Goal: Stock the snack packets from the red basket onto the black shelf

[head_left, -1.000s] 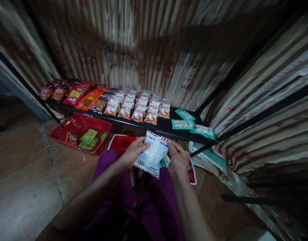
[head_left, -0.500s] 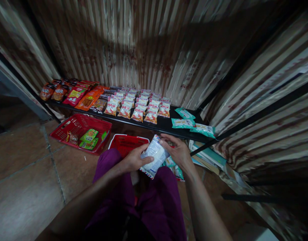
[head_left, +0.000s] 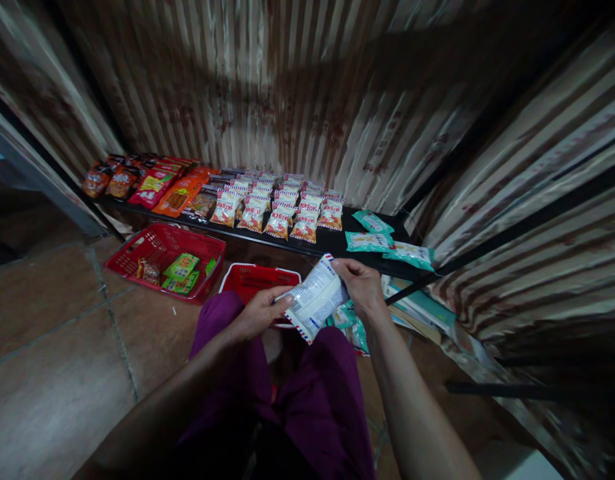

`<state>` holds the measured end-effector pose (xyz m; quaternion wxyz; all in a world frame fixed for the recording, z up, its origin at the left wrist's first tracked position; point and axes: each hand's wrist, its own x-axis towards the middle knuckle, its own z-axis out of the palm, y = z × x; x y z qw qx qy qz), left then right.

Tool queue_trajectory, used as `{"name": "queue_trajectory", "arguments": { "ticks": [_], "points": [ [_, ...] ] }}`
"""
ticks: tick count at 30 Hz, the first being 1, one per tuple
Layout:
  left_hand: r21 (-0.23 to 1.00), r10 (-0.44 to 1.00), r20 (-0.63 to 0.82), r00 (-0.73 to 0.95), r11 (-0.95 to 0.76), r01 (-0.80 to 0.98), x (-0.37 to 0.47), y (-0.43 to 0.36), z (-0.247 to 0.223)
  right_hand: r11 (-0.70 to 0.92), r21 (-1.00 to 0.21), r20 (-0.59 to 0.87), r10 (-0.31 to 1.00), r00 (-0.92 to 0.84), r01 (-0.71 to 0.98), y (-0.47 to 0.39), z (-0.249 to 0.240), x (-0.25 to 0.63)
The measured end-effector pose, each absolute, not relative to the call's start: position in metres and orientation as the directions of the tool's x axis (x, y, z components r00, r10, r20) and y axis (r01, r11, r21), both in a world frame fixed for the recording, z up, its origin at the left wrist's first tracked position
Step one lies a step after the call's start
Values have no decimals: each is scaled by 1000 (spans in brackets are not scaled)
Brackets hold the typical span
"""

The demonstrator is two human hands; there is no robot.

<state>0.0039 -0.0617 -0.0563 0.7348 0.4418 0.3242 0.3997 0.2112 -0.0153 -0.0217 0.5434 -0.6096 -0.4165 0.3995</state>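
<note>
Watching through the head camera. One snack packet [head_left: 318, 297] in both hands, over the purple trousers [head_left: 332, 380] and in front of the black shelf [head_left: 333, 239]. My guess on handling: light, soft, puffed with air; the film is likely a bit slippery, and the contents may crush easily. I'd take it by the flat sealed ends or a corner — squeezing the middle seems the riskier hold.

Fingers: the left hand [head_left: 260, 313] grips the packet's left side near the lower end, thumb against the film. The right hand [head_left: 361, 283] pinches the upper right end.

Looks: pale bluish-white panel turned up towards me, blocks of print too fine to read, red-and-blue stripes at the end seals. It sits aslant, upper end leaning right — glossy where light catches it.

Around it: striped-edge packets [head_left: 279, 220] in rows on the shelf, teal packets [head_left: 370, 242] to their right, a red basket [head_left: 255, 275] behind the left hand.
</note>
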Motion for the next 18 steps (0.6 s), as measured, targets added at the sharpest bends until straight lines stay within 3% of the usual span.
{"name": "queue_trajectory", "arguments": {
  "ticks": [8,18],
  "points": [
    [926,926,-175,335,271,-265,13,-71,-51,-48,-996,-19,938,345,75,-10,-25,210],
    [825,935,-260,243,345,-448,13,-70,-56,26,-976,85,961,265,218,-11,-24,214]
  ]
}}
